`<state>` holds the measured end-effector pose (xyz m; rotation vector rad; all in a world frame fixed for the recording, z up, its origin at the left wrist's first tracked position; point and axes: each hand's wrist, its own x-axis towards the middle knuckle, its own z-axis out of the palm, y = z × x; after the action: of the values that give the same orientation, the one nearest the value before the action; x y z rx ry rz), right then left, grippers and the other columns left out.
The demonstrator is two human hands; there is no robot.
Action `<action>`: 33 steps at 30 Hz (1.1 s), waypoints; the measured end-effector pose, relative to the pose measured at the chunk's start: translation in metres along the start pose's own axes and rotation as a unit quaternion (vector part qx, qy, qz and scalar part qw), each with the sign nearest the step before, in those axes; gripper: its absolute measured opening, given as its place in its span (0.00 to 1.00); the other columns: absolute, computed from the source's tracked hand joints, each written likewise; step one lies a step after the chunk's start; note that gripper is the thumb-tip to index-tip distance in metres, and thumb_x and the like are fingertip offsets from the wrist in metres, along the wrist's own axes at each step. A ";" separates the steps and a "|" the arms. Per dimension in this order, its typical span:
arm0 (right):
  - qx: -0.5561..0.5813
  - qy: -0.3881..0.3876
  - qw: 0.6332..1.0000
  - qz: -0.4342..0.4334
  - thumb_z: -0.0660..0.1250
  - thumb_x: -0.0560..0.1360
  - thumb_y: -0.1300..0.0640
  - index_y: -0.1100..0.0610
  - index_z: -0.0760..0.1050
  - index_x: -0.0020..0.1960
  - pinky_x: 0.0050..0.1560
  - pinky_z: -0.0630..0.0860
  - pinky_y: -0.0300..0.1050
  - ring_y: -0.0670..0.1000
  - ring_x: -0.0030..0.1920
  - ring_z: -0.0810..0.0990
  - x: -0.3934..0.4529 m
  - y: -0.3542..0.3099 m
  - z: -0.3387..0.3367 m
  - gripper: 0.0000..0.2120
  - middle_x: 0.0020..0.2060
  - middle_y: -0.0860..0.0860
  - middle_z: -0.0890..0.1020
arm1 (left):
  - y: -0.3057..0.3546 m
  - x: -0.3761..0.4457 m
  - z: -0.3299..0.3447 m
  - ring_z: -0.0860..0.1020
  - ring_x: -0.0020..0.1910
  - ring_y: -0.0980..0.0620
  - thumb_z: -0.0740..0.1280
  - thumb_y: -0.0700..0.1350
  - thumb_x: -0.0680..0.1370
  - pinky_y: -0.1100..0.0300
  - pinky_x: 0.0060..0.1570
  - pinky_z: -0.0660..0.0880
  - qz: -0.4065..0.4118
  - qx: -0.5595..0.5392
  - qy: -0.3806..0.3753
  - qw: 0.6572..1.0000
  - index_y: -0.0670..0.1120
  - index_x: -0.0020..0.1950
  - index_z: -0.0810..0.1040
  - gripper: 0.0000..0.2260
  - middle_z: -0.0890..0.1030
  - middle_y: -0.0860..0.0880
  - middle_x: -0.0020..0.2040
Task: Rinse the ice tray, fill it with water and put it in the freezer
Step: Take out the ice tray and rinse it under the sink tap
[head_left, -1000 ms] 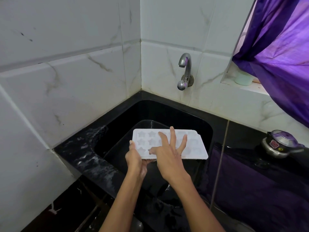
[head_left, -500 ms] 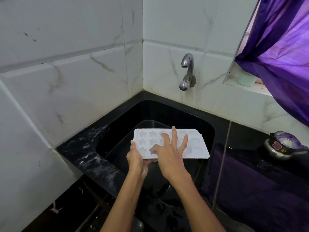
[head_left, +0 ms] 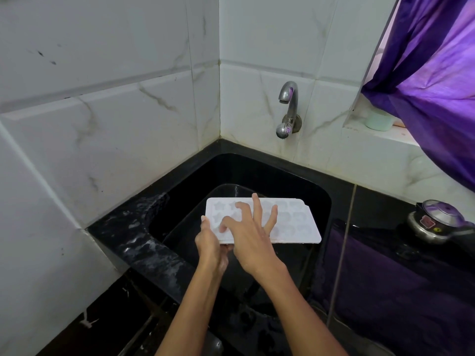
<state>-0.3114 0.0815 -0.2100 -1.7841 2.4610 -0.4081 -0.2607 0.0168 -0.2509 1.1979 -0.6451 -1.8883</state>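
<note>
1. White ice tray (head_left: 293, 222) with star-shaped moulds held level over the black sink (head_left: 318, 201), moulds up, likely so drips land in the basin.
2. Left hand (head_left: 209, 242) gripping the tray's near left corner, thumb on the rim and fingers hidden beneath: a support from below, leaving the top free.
3. Right hand (head_left: 253, 237) spread over the moulds, fingertips touching them, nothing clasped; probably rubbing the cavities as part of rinsing.
4. Hands close together at the tray's left end.
5. Wall tap (head_left: 289, 109) behind the tray, no stream visible; filling apparently not yet begun.
</note>
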 end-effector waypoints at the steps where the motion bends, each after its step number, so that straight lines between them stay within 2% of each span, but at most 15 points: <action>1: -0.004 -0.006 1.000 -0.006 0.66 0.77 0.62 0.46 0.74 0.61 0.69 0.30 0.68 0.61 0.75 0.30 0.001 -0.002 0.001 0.16 0.76 0.55 0.51 | 0.000 0.000 0.000 0.83 0.43 0.43 0.54 0.55 0.82 0.50 0.41 0.79 -0.002 0.002 0.000 1.000 0.43 0.49 0.78 0.20 0.84 0.42 0.44; 5: -0.026 -0.025 0.999 -0.008 0.65 0.78 0.54 0.43 0.75 0.63 0.68 0.28 0.69 0.61 0.75 0.31 0.005 -0.005 0.007 0.15 0.78 0.54 0.49 | 0.000 -0.001 0.001 0.83 0.43 0.43 0.54 0.55 0.82 0.51 0.39 0.79 -0.002 0.008 -0.002 1.000 0.43 0.47 0.78 0.20 0.84 0.42 0.43; 9: -0.031 -0.022 0.999 -0.011 0.65 0.78 0.54 0.44 0.77 0.62 0.68 0.27 0.68 0.61 0.75 0.31 0.007 -0.003 0.009 0.14 0.77 0.54 0.53 | 0.000 -0.001 0.001 0.83 0.44 0.42 0.54 0.54 0.82 0.49 0.44 0.79 -0.001 0.009 0.002 1.000 0.43 0.46 0.78 0.19 0.83 0.41 0.44; 11: -0.035 -0.019 0.999 -0.008 0.65 0.78 0.54 0.44 0.77 0.62 0.68 0.27 0.68 0.61 0.75 0.31 0.008 -0.001 0.011 0.13 0.77 0.54 0.52 | -0.001 -0.001 0.000 0.83 0.43 0.43 0.54 0.54 0.82 0.50 0.41 0.79 0.001 0.009 0.001 1.000 0.43 0.46 0.78 0.19 0.83 0.41 0.44; 16: -0.027 -0.025 0.999 -0.004 0.66 0.78 0.53 0.44 0.78 0.60 0.68 0.26 0.68 0.60 0.76 0.33 0.009 0.001 0.017 0.12 0.77 0.54 0.53 | -0.002 0.000 0.000 0.83 0.39 0.44 0.53 0.54 0.82 0.52 0.38 0.78 0.002 0.012 -0.006 1.000 0.43 0.45 0.78 0.20 0.85 0.45 0.35; 18: 0.005 -0.026 1.000 0.000 0.67 0.77 0.56 0.43 0.77 0.61 0.69 0.28 0.66 0.59 0.76 0.35 0.012 0.006 0.015 0.15 0.76 0.52 0.54 | -0.002 0.001 0.001 0.83 0.40 0.44 0.54 0.54 0.82 0.51 0.38 0.78 0.001 0.014 -0.006 1.000 0.43 0.46 0.78 0.19 0.84 0.43 0.39; 20: 0.072 -0.012 0.997 0.026 0.65 0.75 0.65 0.42 0.74 0.63 0.70 0.31 0.65 0.56 0.77 0.38 0.014 0.015 0.006 0.23 0.75 0.50 0.56 | -0.001 0.002 0.002 0.82 0.40 0.44 0.54 0.54 0.82 0.51 0.35 0.77 0.005 0.012 -0.013 1.000 0.43 0.46 0.77 0.18 0.83 0.42 0.40; 22: 0.131 0.037 0.986 0.092 0.60 0.72 0.68 0.44 0.69 0.67 0.72 0.37 0.64 0.53 0.77 0.44 0.017 0.032 -0.005 0.29 0.75 0.49 0.57 | 0.001 0.002 0.002 0.81 0.41 0.42 0.53 0.54 0.82 0.48 0.35 0.77 0.009 0.006 -0.024 1.000 0.44 0.46 0.76 0.18 0.82 0.42 0.41; 23: 0.138 0.080 0.979 0.129 0.60 0.73 0.67 0.46 0.67 0.69 0.73 0.39 0.63 0.52 0.77 0.47 0.020 0.043 -0.008 0.28 0.75 0.49 0.58 | 0.002 0.003 0.001 0.81 0.42 0.42 0.53 0.54 0.82 0.47 0.35 0.77 0.009 0.004 -0.027 1.000 0.44 0.46 0.76 0.18 0.82 0.43 0.42; 25: 0.115 0.173 0.955 0.210 0.60 0.76 0.61 0.49 0.65 0.71 0.73 0.46 0.61 0.52 0.76 0.53 0.022 0.070 -0.008 0.24 0.74 0.51 0.61 | 0.004 0.006 -0.003 0.81 0.43 0.42 0.53 0.55 0.82 0.47 0.34 0.77 0.006 0.003 -0.035 0.999 0.44 0.49 0.76 0.18 0.82 0.43 0.45; 27: 0.108 0.210 0.926 0.296 0.59 0.79 0.53 0.53 0.64 0.72 0.72 0.53 0.59 0.54 0.74 0.59 0.019 0.096 -0.004 0.22 0.73 0.53 0.65 | 0.004 0.011 -0.006 0.81 0.46 0.42 0.53 0.55 0.82 0.46 0.35 0.78 0.001 0.000 -0.042 0.999 0.44 0.52 0.76 0.18 0.82 0.42 0.48; 30: 0.240 0.129 0.869 0.414 0.57 0.79 0.42 0.56 0.63 0.72 0.64 0.67 0.55 0.59 0.67 0.70 0.010 0.120 0.004 0.27 0.68 0.56 0.71 | 0.003 0.017 -0.008 0.81 0.48 0.41 0.52 0.56 0.82 0.44 0.38 0.78 -0.011 -0.008 -0.048 0.999 0.44 0.54 0.75 0.19 0.82 0.42 0.50; 31: 0.324 0.102 0.833 0.436 0.58 0.78 0.40 0.57 0.66 0.70 0.60 0.71 0.53 0.59 0.63 0.74 0.007 0.125 0.009 0.28 0.64 0.56 0.74 | 0.002 0.019 -0.008 0.81 0.48 0.41 0.52 0.56 0.82 0.44 0.38 0.77 -0.016 -0.010 -0.049 0.999 0.44 0.53 0.75 0.19 0.82 0.42 0.50; 33: 0.499 0.087 0.739 0.443 0.61 0.77 0.42 0.60 0.73 0.63 0.48 0.79 0.51 0.56 0.53 0.80 0.003 0.130 0.019 0.24 0.54 0.55 0.81 | 0.001 0.022 -0.007 0.81 0.48 0.41 0.52 0.56 0.82 0.44 0.37 0.78 -0.021 -0.006 -0.053 0.998 0.44 0.52 0.76 0.19 0.82 0.41 0.49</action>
<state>-0.4280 0.1130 -0.2613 -0.1169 2.0834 -1.4086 -0.2593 -0.0025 -0.2638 1.1180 -0.6687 -1.9979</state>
